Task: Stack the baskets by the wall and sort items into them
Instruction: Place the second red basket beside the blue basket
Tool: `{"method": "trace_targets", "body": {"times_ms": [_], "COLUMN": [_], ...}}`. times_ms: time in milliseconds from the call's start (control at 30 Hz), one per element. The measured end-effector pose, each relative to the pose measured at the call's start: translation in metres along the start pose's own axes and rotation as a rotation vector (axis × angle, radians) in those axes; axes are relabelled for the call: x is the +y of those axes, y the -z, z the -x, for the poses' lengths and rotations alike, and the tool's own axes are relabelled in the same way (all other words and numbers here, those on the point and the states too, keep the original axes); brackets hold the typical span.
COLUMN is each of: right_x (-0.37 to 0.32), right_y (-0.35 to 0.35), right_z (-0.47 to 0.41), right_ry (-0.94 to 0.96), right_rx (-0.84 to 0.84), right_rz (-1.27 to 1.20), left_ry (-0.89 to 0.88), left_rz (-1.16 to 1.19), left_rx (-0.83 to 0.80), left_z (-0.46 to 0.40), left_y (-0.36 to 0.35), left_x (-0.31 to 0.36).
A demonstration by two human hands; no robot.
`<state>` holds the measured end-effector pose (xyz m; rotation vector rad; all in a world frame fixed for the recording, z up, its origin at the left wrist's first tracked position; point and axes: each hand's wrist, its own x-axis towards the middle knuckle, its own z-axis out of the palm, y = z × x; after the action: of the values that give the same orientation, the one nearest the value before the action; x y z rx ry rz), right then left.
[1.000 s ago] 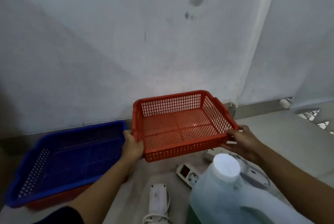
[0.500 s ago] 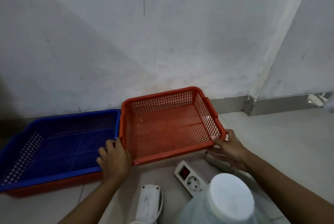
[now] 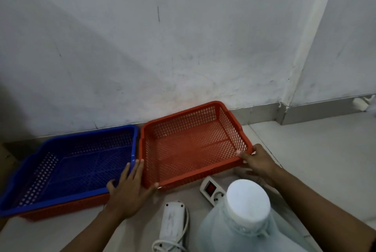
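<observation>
Red basket (image 3: 191, 146) on floor (image 3: 315, 150) against wall (image 3: 162, 48), blue basket (image 3: 77, 162) at its 9 o'clock. Left hand (image 3: 130, 192) flat, released, against near-left corner; right hand (image 3: 258, 162) grips near-right rim. Jug (image 3: 244, 221) at 6 o'clock.

No text, label, brand or number can be read anywhere in the head view — the baskets, the jug and the wall carry none. The white power strip (image 3: 174, 221) shows faint grey marks on its top, too blurred to make out — they may be letters or not
</observation>
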<state>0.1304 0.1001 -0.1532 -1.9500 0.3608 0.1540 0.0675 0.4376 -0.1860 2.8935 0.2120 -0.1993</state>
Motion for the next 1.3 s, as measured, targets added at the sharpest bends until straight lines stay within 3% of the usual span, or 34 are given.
{"method": "trace_targets", "body": {"times_ms": [133,300,433,500,600,700,833,933,1067,1300], "right_x": [-0.012,-0.018,-0.025,-0.026,-0.028,-0.021,-0.008,-0.012,-0.033,-0.027], "right_y": [0.015,0.011,0.009,0.012,0.010,0.007,0.020,0.037,0.069,0.162], "right_z": [0.010,0.022,0.027,0.026,0.041,0.056,0.056,0.065,0.097,0.174], "right_ry": [-0.010,-0.074,-0.051,-0.067,0.009,0.055,-0.111,-0.143,-0.105,-0.024], "right_rx": [0.172,0.093,-0.138,-0.244,-0.334,-0.321,-0.200,-0.150,-0.120,0.056], "right_rz": [-0.165,-0.375,-0.556,-0.485,-0.205,0.060,-0.017,-0.040,-0.127,-0.100], "left_ry": [0.028,0.170,0.177,0.016,-0.237,-0.216,-0.223,-0.220,-0.342,-0.684], "left_rz": [-0.267,-0.284,-0.138,-0.121,-0.154,-0.204,-0.210,-0.045,0.172,0.219], "left_rx": [-0.030,-0.101,-0.012,0.070,0.002,-0.037,0.029,0.117,0.202,0.027], "left_z": [0.008,0.006,0.011,0.015,0.021,0.025,0.034,0.039,0.050,0.120], "left_y": [-0.002,0.009,0.014,0.015,0.015,0.023,0.038,0.070,0.119,0.162], "left_x": [-0.006,-0.005,-0.004,-0.001,0.009,0.015,0.023,0.058,0.136,0.323]}}
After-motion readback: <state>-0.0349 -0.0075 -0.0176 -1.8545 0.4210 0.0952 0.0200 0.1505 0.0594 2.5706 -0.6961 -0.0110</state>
